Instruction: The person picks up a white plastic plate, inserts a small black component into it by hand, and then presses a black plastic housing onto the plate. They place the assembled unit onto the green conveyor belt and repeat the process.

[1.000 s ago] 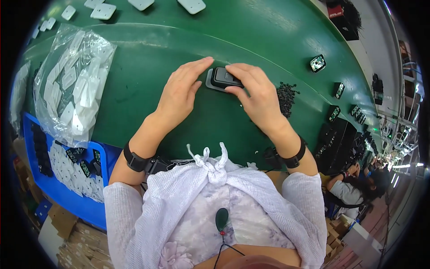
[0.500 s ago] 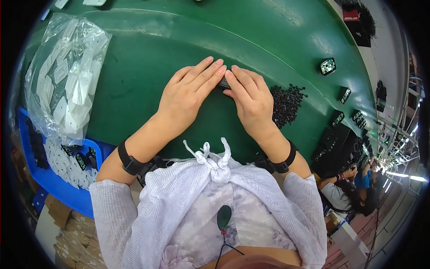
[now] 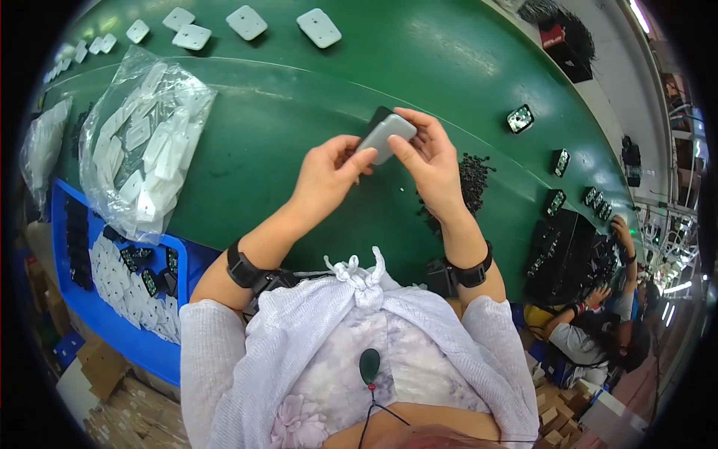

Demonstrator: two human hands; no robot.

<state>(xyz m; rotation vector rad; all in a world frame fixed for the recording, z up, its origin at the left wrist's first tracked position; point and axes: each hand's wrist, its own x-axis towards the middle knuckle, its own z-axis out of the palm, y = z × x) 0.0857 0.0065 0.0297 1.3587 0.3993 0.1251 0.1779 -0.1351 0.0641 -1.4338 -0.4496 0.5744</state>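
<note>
Between both hands, above the green table (image 3: 247,187), is a small rounded rectangular plastic case (image 3: 387,138), tilted, with a light grey face and a black part showing along its upper left. My left hand (image 3: 327,173) pinches its lower left end between thumb and fingers. On the other side my right hand (image 3: 432,161) grips it, thumb across the grey face and fingers behind. A heap of tiny black parts (image 3: 475,183) lies just right of my right hand. The underside of the case is hidden.
At left are a clear bag of white covers (image 3: 161,153) and a blue bin (image 3: 120,322) with white pieces and circuit boards. Grey-white cases (image 3: 319,28) line the far side. Black housings with boards (image 3: 520,118) stand at right, near a black box (image 3: 561,251) and another person (image 3: 598,333).
My hands were closed flat over the dark case; now they hold it between thumbs and fingers, with its grey face showing. The view has shifted, bringing more far-side cases into sight.
</note>
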